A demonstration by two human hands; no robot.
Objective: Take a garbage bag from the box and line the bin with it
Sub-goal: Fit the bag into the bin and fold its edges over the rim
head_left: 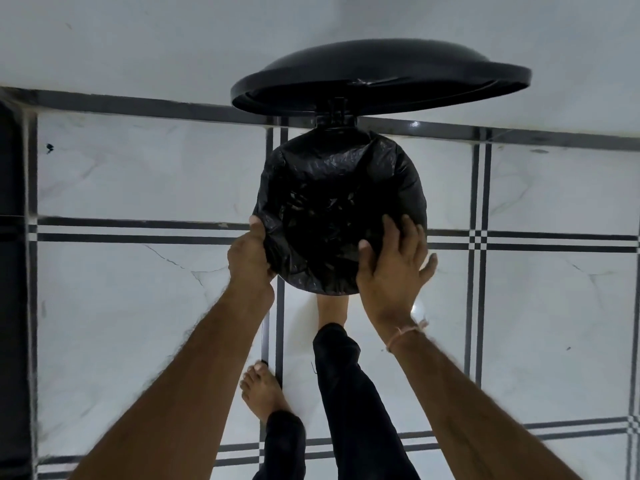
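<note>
A round black pedal bin stands on the tiled floor against the wall, its lid (381, 76) raised. A black garbage bag (332, 209) is spread over the bin's mouth and folded down over its rim, hiding the bin body. My left hand (251, 252) grips the bag at the rim's left side, thumb on top. My right hand (394, 265) lies flat with fingers spread on the bag at the front right of the rim. My right foot is partly hidden under the bin's front. No bag box is in view.
White marble floor tiles with black stripe borders (479, 237) surround the bin. A white wall (138, 46) rises behind it. A dark object (12, 237) stands along the left edge. My left foot (261, 393) rests on the floor behind the bin.
</note>
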